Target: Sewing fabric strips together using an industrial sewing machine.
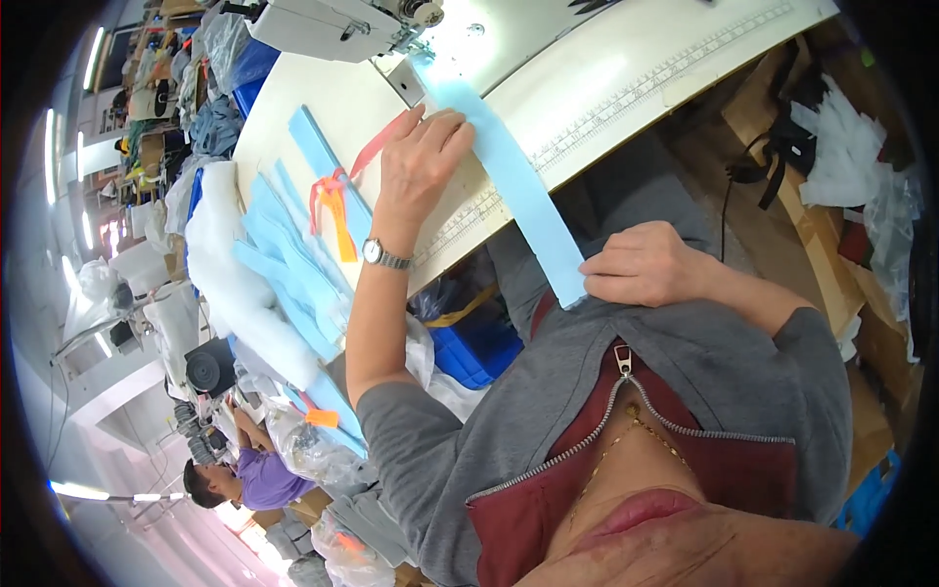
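A light blue fabric strip (511,181) runs from under the needle area of a white sewing machine (323,24) over the table edge toward my body. My left hand (425,157), with a wristwatch, has curled fingers on the strip's left edge near the machine. My right hand (641,264) pinches the strip's lower end beside my grey top. Left of my left hand lie more blue strips (274,245), a pink ribbon (372,142) and orange tags (335,220) on the white worktable (665,78), which has a printed ruler along its front edge.
White batting (230,264) and bagged material are piled at the left. A co-worker in purple (264,474) is at the lower left. A blue bin (465,347) sits below the table. Cardboard and white scraps (831,147) lie at the right, with a black cable nearby.
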A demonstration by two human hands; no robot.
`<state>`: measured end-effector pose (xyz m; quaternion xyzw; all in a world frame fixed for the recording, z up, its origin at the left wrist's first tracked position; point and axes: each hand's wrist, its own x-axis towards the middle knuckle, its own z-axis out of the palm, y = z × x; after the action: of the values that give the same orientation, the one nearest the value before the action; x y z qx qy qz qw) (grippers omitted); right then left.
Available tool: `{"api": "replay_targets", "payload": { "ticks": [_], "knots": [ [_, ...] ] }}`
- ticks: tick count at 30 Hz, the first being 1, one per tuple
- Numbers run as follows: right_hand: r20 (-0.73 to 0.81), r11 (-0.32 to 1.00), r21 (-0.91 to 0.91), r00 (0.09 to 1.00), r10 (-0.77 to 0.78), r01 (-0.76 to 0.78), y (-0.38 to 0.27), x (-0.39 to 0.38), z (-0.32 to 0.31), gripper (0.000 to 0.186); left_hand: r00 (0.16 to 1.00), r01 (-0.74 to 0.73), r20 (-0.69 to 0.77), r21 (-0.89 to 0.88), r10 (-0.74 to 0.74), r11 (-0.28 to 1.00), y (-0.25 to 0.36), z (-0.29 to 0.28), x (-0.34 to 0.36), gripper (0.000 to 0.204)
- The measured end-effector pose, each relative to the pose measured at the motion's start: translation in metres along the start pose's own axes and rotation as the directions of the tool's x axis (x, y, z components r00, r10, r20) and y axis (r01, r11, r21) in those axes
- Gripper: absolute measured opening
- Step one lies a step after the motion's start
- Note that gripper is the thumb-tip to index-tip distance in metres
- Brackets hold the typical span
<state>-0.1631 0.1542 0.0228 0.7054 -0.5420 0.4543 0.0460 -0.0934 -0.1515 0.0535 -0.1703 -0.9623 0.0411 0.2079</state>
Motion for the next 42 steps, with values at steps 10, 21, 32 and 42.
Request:
{"api": "replay_targets", "payload": {
  "ticks": [10, 21, 32, 42],
  "knots": [
    [-0.015, 1.0, -0.018, 1.0, -0.014, 0.014, -0.004, -0.001, 0.003, 0.011, 0.998, -0.062, 0.033, 0.021, 0.061, 0.998, 0.009, -0.01, -0.002, 0.024],
    [-0.012, 1.0, -0.004, 1.0, -0.005, 0.005, -0.006, 0.002, 0.002, 0.011, 0.999, -0.033, -0.009, 0.03, 0.033, 0.999, 0.015, -0.007, -0.005, 0.024],
    [-0.018, 0.992, 0.117, 0.999, 0.038, -0.036, -0.002, -0.004, -0.001, 0.013, 0.986, 0.093, -0.134, -0.072, -0.102, 0.993, 0.029, 0.004, -0.01, 0.037],
    [-0.088, 0.995, 0.101, 0.996, -0.002, 0.011, 0.001, -0.004, 0.004, 0.012, 0.994, 0.102, -0.051, 0.103, -0.098, 0.989, -0.022, 0.008, -0.006, 0.035]
  ]
}}
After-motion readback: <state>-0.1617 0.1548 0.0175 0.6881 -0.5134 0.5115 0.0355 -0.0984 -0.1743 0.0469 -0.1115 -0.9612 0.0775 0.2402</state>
